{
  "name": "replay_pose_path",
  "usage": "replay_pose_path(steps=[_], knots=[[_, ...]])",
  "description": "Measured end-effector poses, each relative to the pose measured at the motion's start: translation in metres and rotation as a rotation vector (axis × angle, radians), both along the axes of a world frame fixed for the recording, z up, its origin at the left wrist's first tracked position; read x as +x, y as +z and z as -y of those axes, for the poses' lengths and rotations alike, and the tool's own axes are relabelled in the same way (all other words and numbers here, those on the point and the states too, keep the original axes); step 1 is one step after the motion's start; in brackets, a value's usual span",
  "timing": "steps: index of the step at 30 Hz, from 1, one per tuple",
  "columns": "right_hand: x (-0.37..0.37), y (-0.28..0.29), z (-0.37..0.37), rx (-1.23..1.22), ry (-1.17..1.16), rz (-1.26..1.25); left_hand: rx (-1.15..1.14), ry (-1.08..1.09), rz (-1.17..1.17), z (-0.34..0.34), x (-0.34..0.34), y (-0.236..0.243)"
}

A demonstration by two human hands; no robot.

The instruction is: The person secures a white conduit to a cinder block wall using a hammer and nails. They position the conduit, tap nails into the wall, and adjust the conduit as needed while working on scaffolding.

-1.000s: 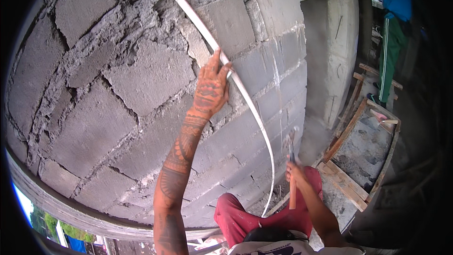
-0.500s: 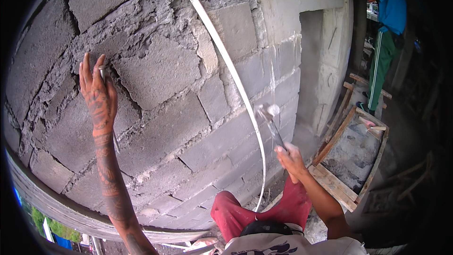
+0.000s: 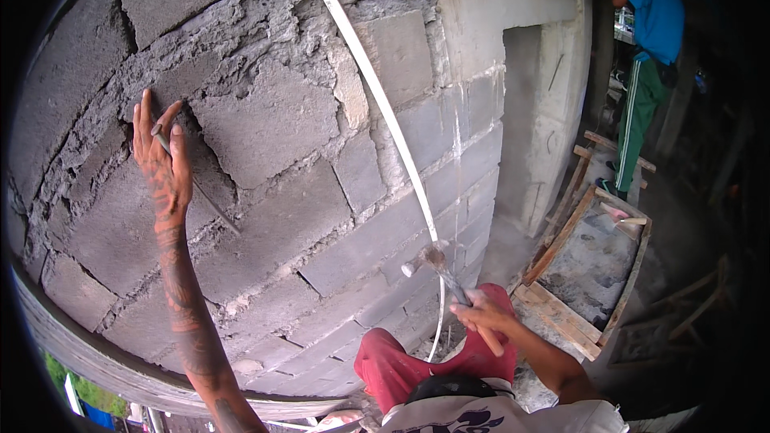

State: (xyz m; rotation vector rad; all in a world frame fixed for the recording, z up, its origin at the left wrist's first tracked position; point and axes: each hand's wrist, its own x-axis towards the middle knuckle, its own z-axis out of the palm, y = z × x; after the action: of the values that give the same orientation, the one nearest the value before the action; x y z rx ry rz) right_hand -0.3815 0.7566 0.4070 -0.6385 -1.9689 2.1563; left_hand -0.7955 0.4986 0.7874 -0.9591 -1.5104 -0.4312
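— What is your left hand [image 3: 158, 159] doing?

— Your left hand is raised flat against the block wall [image 3: 273, 124], fingers stretched upward and close together. It pinches a thin metal nail or chisel [image 3: 195, 184] between the fingers, and the rod slants down to the right with its point set on the grey block face, just below a mortar joint. So that hand is closed lightly on the rod, palm to the wall.

— And your right hand?

— Your right hand [image 3: 484, 317] is low, near your red-trousered knee [image 3: 393, 365], wrapped firmly around the wooden handle of a hammer [image 3: 445, 277]. The hammer's metal head points up and to the left, well apart from the rod and from the wall.

— What lies between them?

— A white pipe [image 3: 377, 104] runs down the wall in a long curve, passing just beside the hammer head and ending near your knee.

— And farther out?

— To your right the wall meets a smooth concrete column [image 3: 513, 16]. Beyond it a wooden mortar trough [image 3: 589, 261] sits on the ground. A person in a blue shirt and green trousers [image 3: 646, 56] stands in the background, well away from you.
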Motion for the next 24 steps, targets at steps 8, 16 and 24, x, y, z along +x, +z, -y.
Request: replay_pose_path(steps=[8, 16, 24], knots=[[0.009, 0.002, 0.007, 0.042, -0.161, -0.087, -0.068, 0.056, -0.081, -0.002, 0.002, -0.005], [-0.036, 0.13, 0.001, 0.333, -0.146, -0.466, -0.086, -0.003, -0.109, 0.009, -0.002, -0.012], [-0.133, 0.183, -0.034, 0.787, -0.259, -1.151, -0.039, -0.034, -0.18, 0.004, -0.007, -0.018]])
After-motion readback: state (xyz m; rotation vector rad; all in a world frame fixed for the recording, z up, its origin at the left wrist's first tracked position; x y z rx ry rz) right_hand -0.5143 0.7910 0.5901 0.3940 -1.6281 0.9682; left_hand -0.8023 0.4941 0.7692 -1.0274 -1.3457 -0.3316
